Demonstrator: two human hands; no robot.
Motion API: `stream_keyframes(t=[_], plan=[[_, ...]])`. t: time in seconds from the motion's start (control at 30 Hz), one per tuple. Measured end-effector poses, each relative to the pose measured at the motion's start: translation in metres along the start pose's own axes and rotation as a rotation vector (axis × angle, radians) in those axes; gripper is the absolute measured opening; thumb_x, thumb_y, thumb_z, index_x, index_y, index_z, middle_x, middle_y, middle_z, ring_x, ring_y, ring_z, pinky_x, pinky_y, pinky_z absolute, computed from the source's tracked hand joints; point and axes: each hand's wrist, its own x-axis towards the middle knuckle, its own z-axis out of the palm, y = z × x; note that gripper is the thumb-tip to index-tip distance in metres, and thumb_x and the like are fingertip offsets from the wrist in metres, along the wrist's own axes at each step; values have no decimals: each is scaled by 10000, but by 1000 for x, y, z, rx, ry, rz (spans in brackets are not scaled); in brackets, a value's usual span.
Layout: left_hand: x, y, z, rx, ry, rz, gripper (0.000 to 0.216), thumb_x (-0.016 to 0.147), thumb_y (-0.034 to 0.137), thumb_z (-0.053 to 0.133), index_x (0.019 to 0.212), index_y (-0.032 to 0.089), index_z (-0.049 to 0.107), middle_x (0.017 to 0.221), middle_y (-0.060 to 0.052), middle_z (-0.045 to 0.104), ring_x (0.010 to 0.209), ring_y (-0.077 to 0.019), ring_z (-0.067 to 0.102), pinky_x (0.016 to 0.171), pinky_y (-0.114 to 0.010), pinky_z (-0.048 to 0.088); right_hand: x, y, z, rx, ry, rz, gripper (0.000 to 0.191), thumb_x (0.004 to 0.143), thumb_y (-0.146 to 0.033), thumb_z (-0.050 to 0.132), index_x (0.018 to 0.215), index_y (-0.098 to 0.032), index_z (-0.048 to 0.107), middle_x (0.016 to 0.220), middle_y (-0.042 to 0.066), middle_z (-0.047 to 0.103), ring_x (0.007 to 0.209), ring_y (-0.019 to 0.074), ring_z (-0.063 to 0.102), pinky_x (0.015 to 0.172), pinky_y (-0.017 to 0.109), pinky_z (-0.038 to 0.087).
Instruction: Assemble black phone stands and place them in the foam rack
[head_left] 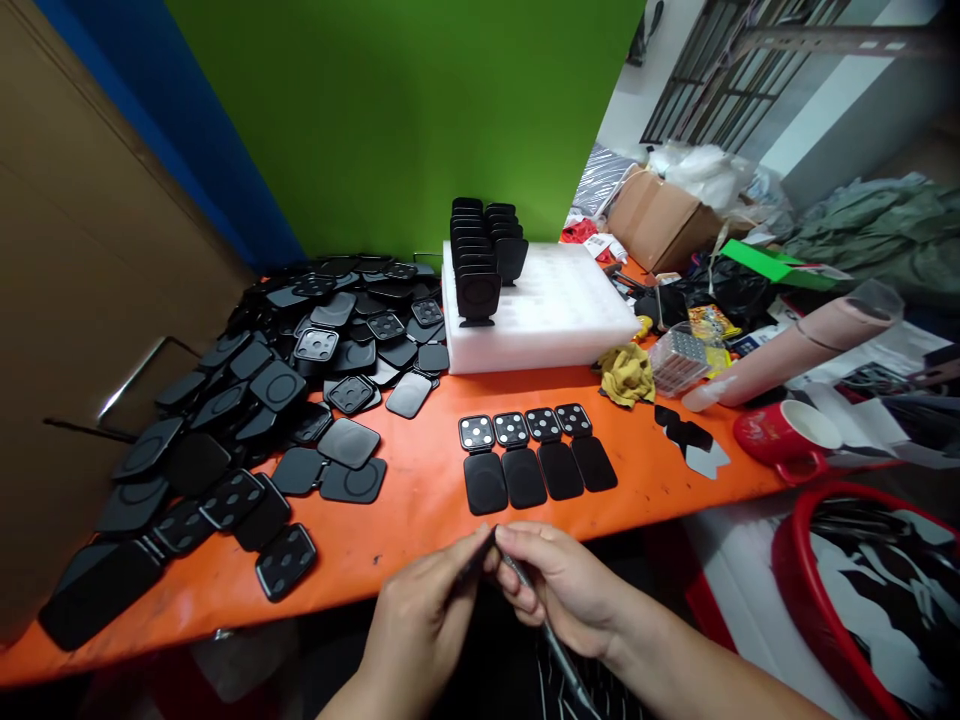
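Left hand (420, 620) pinches a thin black plate (480, 555) edge-on, and right hand (562, 585) grips a slim metal tool (551, 635) against it, tweezers I think, just off the orange table (420, 520). I judge it a prying step; the next move calls for a steady tip.

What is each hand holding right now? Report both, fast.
Left hand: closed, pinching a thin black piece.
Right hand: closed on a slim metal tool.

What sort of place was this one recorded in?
Probably a small assembly workshop: a heap of flat black plastic parts on an orange worktable, more standing in a white foam tray.
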Motion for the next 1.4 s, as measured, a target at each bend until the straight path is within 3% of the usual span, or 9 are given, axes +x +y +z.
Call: stream_keyframes(t=[0.13,0.23,0.53,0.67,0.87,1.0,1.1,1.23,1.4], plan=[[12,0,0,-314,236,-346,232,797,372,541,783,154,621,731,-28,654,696,-183,609,628,-252,481,1,-5,5,-36,-99,-24,353,841,-485,432,844,-153,550,488,-64,435,345,24,296,373,174,211],[16,2,-2,-390,304,-413,276,758,407,584,695,138,591,639,-10,622,617,-161,582,572,-236,470,2,-6,5,-20,-126,64,271,845,-392,465,872,-139,558,553,-49,454,371,12,290,372,157,172],[-2,1,0,-95,178,49,296,807,170,556,1067,300,612,953,5,687,830,-178,648,743,-260,504,8,-11,-4,156,-166,289,135,800,-275,509,804,-140,500,616,-28,477,394,7,326,372,128,146],[-3,2,-1,-104,129,153,382,810,104,540,1118,329,572,985,7,680,864,-180,644,753,-278,512,7,-16,-9,263,-245,392,222,815,-344,476,771,-129,510,598,-27,468,389,21,338,356,133,147],[-4,3,-3,-109,157,191,380,802,98,546,1102,328,574,1073,-3,645,948,-192,616,805,-307,498,11,-10,-5,291,-191,298,257,820,-352,495,695,-128,501,514,-60,411,347,19,299,345,151,148],[22,-13,-10,-130,192,-64,194,829,256,526,1003,215,601,943,-43,674,859,-183,634,747,-285,507,15,-7,-7,289,-164,179,282,833,-384,482,783,-115,549,537,-64,411,359,10,286,359,151,154],[60,-39,-19,-78,371,-218,366,834,360,485,1136,152,480,1037,-92,626,900,-198,615,744,-303,501,14,-9,-13,286,-121,81,291,836,-409,475,819,-130,555,547,-68,400,371,9,278,366,152,141],[101,-71,-25,38,386,-249,487,805,321,521,1257,198,389,1149,-101,568,984,-224,575,815,-350,457,10,-10,-24,272,-45,51,294,833,-422,476,801,-139,552,542,-70,383,369,9,255,366,156,120],[115,-85,-17,175,387,-210,432,777,264,544,1202,224,482,1136,-87,568,1080,-260,502,914,-401,377,7,-5,-35,275,6,42,294,831,-422,485,797,-137,551,547,-65,384,370,8,252,367,158,114]])
